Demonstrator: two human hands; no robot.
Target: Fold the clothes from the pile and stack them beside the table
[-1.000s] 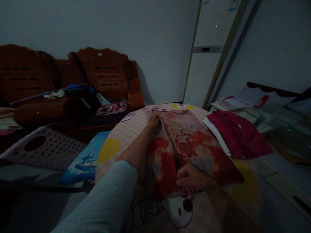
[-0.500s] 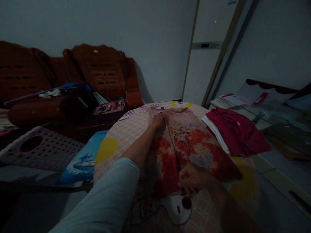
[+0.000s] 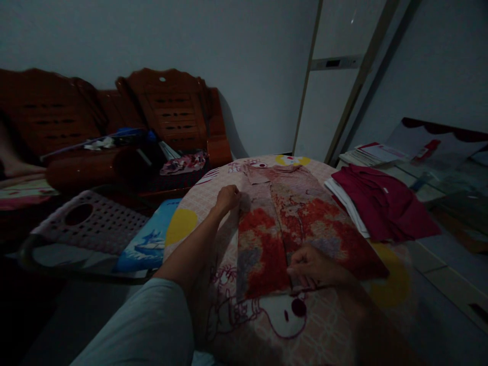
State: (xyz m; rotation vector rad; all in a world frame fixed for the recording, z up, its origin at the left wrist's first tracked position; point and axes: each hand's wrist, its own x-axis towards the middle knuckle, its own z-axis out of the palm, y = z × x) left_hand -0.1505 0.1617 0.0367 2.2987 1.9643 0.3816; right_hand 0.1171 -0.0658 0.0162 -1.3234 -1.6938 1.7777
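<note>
A shirt point(image 3: 267, 239) with a red, orange and grey blotched print lies spread on a round table, its collar end away from me and its hem toward me. At the shirt's left edge, near the shoulder, my left hand point(image 3: 227, 199) is closed with its fingertips on the cloth. My right hand point(image 3: 310, 265) is closed on the hem, close to the lower end of the front opening. The fingers of that hand are dim, and part of the grip is hidden.
A pink patterned tablecloth point(image 3: 324, 320) covers the table. Folded maroon clothes point(image 3: 381, 203) lie at its right. A woven chair point(image 3: 110, 223) with a blue cushion point(image 3: 152, 239) stands at the left, before a wooden sofa point(image 3: 168, 107). Another person's foot point(image 3: 25, 170) shows at far left.
My left hand has moved left from the middle of the shirt to its edge, and the left front panel now lies wider and flatter. My right hand stays at the hem.
</note>
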